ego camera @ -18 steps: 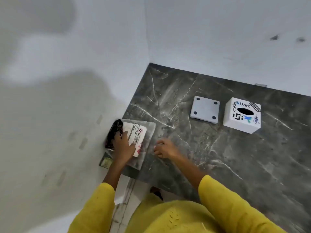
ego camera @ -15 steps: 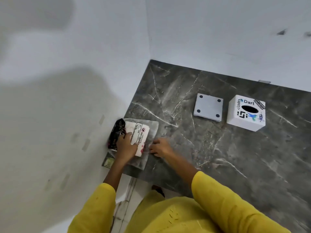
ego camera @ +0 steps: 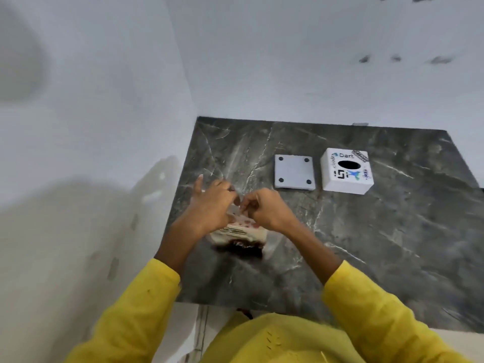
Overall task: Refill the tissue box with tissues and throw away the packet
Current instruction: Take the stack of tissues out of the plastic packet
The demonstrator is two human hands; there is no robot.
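A tissue packet (ego camera: 242,235), clear plastic with a white label and a dark lower end, is held just above the dark marble counter (ego camera: 366,244) near its left side. My left hand (ego camera: 212,205) and my right hand (ego camera: 264,208) both pinch the packet's upper edge, close together, fingers closed on the plastic. The white tissue box (ego camera: 345,170), with an oval slot and stickers on top, stands at the back right of my hands. Its flat white base plate (ego camera: 294,172), with a dark dot in each corner, lies just left of the box.
White walls meet in a corner behind the counter's back left. The counter's near edge runs just in front of my yellow sleeves, with pale floor below it.
The packet lay flat at the counter's left edge under my left hand. Now both hands have lifted it toward the middle and grip its top edge. The camera has tilted and shifted.
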